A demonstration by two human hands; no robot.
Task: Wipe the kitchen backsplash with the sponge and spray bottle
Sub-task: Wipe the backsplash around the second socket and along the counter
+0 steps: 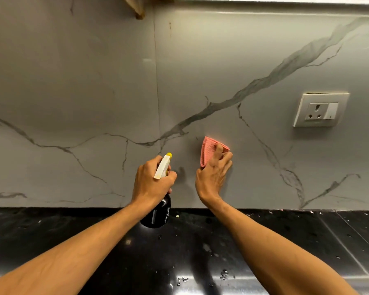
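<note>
My R hand (213,175) grips the pink sponge (208,151) against the backsplash (94,81), down-left of the socket (321,109), L hand (153,182) wrapped round the spray bottle (158,213) further left of it; I'd guess wiping's barely begun, most of the wall left.

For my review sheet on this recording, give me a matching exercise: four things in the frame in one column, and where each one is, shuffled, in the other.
Things:
1. spray bottle
2. pink sponge
3. wall socket
4. black countertop

Places:
A. below the backsplash, dotted with small bits
B. held against the backsplash by the right hand
C. mounted on the backsplash, far right
D. gripped in the left hand, nozzle toward the wall

Pairs: 1-D, 2-B, 3-C, 4-A
</note>
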